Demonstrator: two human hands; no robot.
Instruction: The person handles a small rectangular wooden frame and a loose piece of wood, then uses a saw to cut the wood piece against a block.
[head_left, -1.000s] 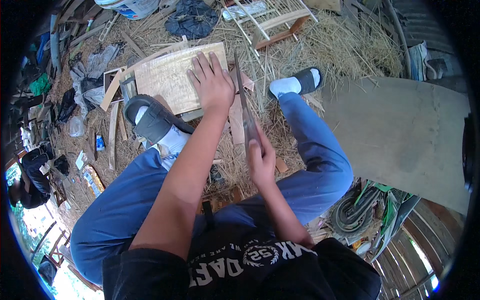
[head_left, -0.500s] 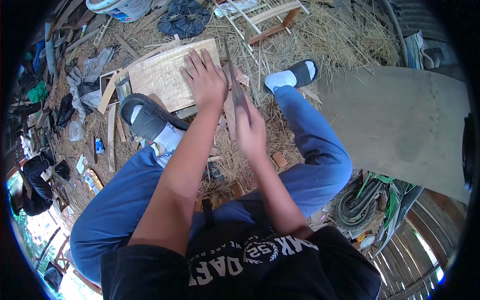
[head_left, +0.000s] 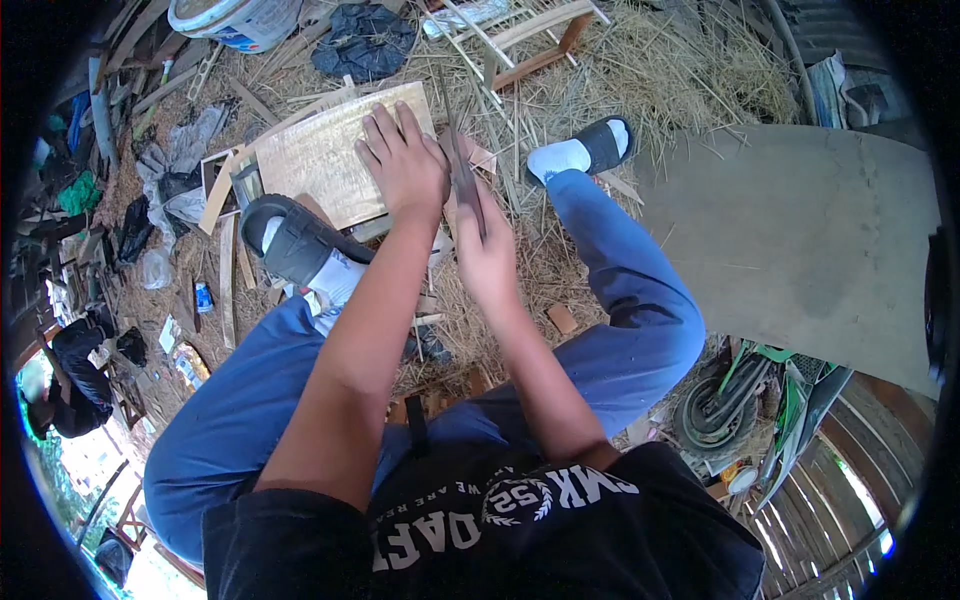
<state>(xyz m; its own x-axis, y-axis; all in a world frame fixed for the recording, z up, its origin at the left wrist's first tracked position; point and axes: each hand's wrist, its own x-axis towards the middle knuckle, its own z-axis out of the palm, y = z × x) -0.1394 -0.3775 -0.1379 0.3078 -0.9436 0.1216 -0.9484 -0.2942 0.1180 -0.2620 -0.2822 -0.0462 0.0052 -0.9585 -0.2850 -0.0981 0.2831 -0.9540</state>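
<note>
the left hand (head_left: 408,172) lies flat, fingers spread, on a pale wooden board (head_left: 305,165) that extends to its left; the board looks stiff, fairly light, and best pressed down near its edge. close to its right, the right hand (head_left: 487,250) is wrapped round the near end of a thin, saw-like blade (head_left: 463,182), which may flex, so gripping that end seems safest.

Pale wooden board (head_left: 322,155) (saw (head_left: 464,185) alongside)
</note>
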